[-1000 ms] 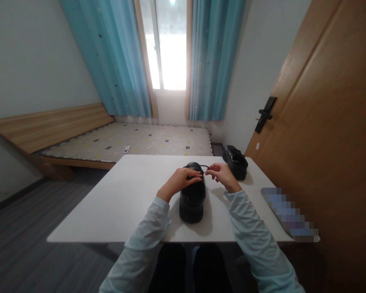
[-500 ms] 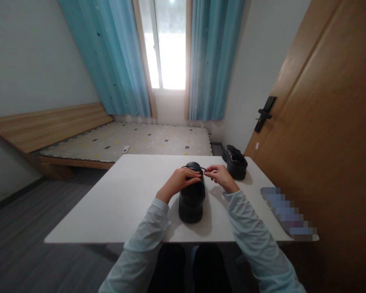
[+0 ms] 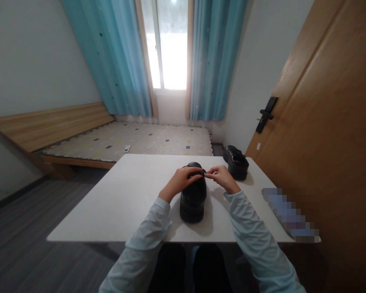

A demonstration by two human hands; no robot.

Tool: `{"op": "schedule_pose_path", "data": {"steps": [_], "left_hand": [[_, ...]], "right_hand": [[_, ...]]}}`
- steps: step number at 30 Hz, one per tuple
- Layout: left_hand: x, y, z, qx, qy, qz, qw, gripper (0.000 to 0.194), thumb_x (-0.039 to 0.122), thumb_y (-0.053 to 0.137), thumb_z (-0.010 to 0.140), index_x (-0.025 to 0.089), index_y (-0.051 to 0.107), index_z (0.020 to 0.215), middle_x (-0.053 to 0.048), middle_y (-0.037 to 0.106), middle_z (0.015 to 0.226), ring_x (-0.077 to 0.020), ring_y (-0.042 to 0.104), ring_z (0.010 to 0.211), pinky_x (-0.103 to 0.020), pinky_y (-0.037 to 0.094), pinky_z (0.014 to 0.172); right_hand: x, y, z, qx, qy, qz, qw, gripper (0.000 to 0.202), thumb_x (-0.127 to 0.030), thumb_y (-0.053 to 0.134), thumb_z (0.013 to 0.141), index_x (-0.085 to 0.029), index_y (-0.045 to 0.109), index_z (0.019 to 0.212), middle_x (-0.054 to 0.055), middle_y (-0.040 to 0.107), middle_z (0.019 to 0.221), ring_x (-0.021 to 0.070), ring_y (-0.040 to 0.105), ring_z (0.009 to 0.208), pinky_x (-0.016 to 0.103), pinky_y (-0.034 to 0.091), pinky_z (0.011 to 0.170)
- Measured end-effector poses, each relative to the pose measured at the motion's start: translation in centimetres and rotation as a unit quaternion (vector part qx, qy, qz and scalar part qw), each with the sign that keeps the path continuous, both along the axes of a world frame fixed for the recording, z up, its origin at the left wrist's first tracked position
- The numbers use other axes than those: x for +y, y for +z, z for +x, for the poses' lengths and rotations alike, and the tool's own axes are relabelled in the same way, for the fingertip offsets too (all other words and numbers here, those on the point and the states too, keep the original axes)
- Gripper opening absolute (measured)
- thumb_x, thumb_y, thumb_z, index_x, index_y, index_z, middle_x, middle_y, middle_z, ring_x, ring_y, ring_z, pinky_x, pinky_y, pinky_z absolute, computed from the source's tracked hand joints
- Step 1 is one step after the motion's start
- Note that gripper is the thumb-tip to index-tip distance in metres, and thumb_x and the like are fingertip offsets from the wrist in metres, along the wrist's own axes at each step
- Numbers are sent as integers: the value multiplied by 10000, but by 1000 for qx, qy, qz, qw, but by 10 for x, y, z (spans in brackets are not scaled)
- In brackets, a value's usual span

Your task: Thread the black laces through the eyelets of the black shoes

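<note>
a white counter [image 3: 110,203] lies under a black shoe [image 3: 192,205], upright, heel nearest the person. beyond that shoe, to its right, stands a second black shoe [image 3: 238,167]. the left hand [image 3: 180,180] lies over the first shoe's top; whether its fingers grip, i cannot tell. right of that shoe, the right hand [image 3: 221,178] pinches a dark lace [image 3: 204,171], fingers together.

A shoe [image 3: 192,203] at the middle of a table [image 3: 110,207], another shoe [image 3: 238,166] near its far right corner
The left hand [image 3: 180,179] lies over the nearer shoe, the right hand [image 3: 221,177] at its right side. Behind the table is a bed [image 3: 152,140] with a remote [image 3: 127,149] on it; beyond, a window [image 3: 173,57] between 2 curtains [image 3: 215,61]. A door [image 3: 326,134] stands to the right.
</note>
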State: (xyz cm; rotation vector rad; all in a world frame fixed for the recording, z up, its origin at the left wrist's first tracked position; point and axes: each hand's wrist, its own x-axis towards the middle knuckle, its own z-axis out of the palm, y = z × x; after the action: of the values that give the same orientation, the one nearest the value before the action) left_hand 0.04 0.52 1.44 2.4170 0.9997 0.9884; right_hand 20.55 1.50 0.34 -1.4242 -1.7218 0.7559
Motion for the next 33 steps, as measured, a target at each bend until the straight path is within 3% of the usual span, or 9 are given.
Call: {"op": "schedule_pose_path", "data": {"steps": [5,10,16,21,27,33], "left_hand": [[4,7,3,-4,22,-8,1000,243,290,477,909,223,676,1032,-18,713,1028,-163,652,940,-258,474,841],[10,12,3,31,51,56,997,140,248,578,852,219,710,885,-10,719,891,-169,618,855,-277,450,807],[10,20,7,126,91,68,985,106,272,637,806,220,728,820,-30,688,813,-179,587,790,-285,421,726],[5,29,15,214,134,78,965,124,311,640,800,244,741,825,-49,674,856,-217,586,851,-323,402,745],[2,34,21,235,142,37,961,128,279,653,783,252,739,873,-49,682,921,-214,610,884,-305,415,762],[5,31,25,195,161,-11,967,85,242,679,739,210,739,790,-68,697,789,-228,624,795,-303,447,711]], "right_hand": [[-1,2,1,-67,6,20,998,226,-333,655,694,-125,715,630,37,603,475,142,525,473,248,365,493],[0,1,-1,-72,22,37,996,171,-302,658,704,-142,703,666,47,659,581,144,551,503,248,389,512],[3,-2,-1,-62,16,60,996,129,-281,678,692,-158,688,655,42,667,604,146,565,525,249,408,523],[2,-3,-1,-42,10,54,998,123,-273,688,673,-150,689,685,48,680,643,126,535,490,243,409,502],[0,0,-5,-41,14,39,998,120,-249,657,680,-138,686,645,47,665,593,127,534,477,243,400,497],[-3,3,-6,-38,8,38,999,120,-255,646,674,-147,671,630,32,639,562,123,531,475,239,395,487]]}}
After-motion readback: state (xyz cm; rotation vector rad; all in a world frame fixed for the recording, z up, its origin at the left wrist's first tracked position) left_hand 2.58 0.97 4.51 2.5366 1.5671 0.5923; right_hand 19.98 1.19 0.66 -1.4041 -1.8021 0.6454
